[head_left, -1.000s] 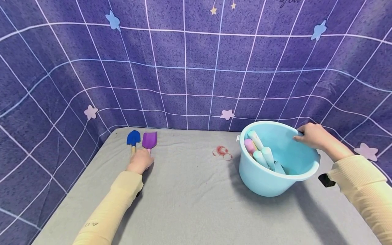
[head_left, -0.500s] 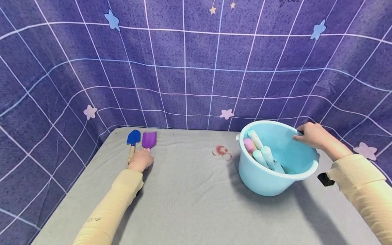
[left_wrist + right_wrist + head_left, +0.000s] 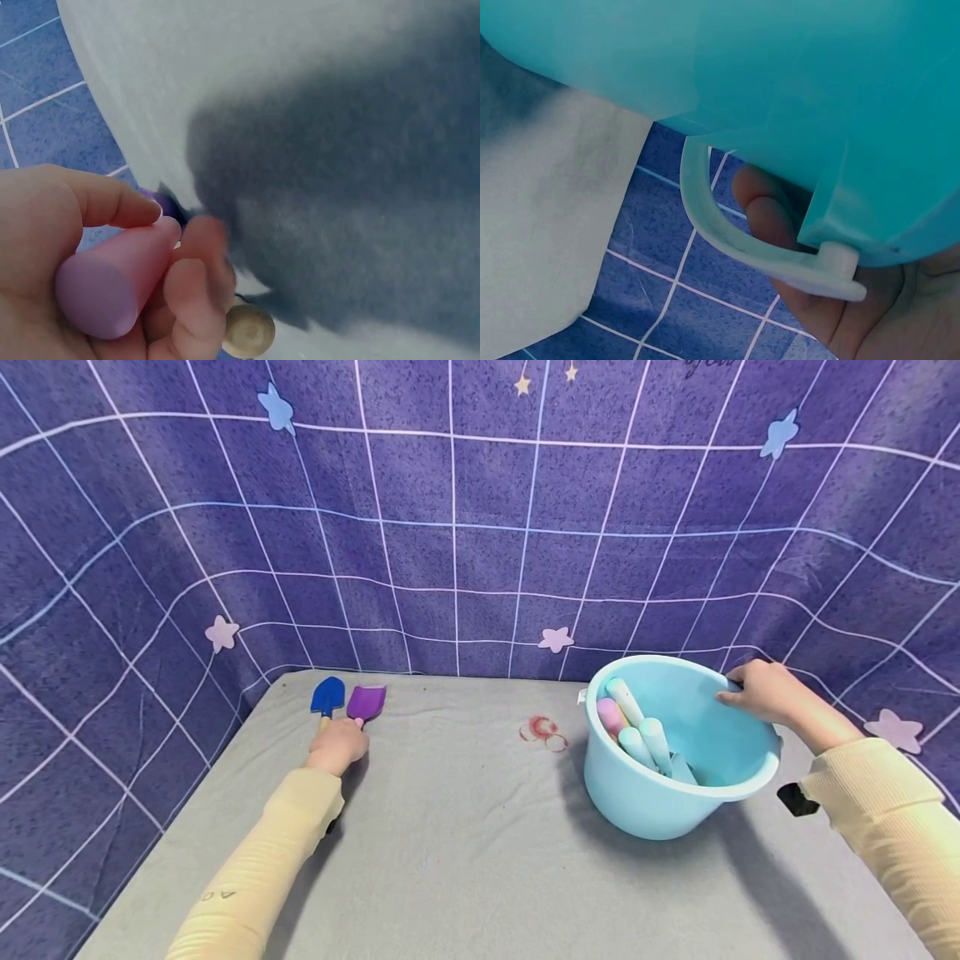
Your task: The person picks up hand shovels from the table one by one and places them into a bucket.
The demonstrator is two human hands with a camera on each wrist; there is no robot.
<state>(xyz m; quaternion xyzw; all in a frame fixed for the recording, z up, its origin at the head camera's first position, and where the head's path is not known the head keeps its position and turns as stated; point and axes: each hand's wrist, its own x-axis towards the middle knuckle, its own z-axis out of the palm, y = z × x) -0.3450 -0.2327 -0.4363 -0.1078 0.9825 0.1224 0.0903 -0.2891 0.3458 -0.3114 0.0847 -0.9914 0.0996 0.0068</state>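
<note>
My left hand (image 3: 337, 746) holds a toy shovel with a purple blade (image 3: 367, 702) at the table's far left. In the left wrist view, its pink handle (image 3: 142, 259) lies between thumb and curled fingers, the purple end toward the camera. Just left of it is a blue toy shovel (image 3: 327, 695), whose round wooden handle end (image 3: 249, 331) shows beside my fingers; my hand hides most of that handle in the head view. On the right, my right hand (image 3: 765, 693) grips the rim of a light blue bucket (image 3: 652, 814), fingers behind the wall near its white handle (image 3: 712, 221).
Inside the bucket are several pale, turquoise-ended rolls (image 3: 655, 743) and a pink-ended one (image 3: 611, 716). Red ring stains (image 3: 543, 729) mark the grey cloth (image 3: 465, 827). A purple gridded curtain (image 3: 487, 560) rises behind the table's back edge and at both sides.
My left hand has shifted slightly left and away from me. The purple shovel has tilted, its blade now angled to the right. The right hand and bucket have stayed put.
</note>
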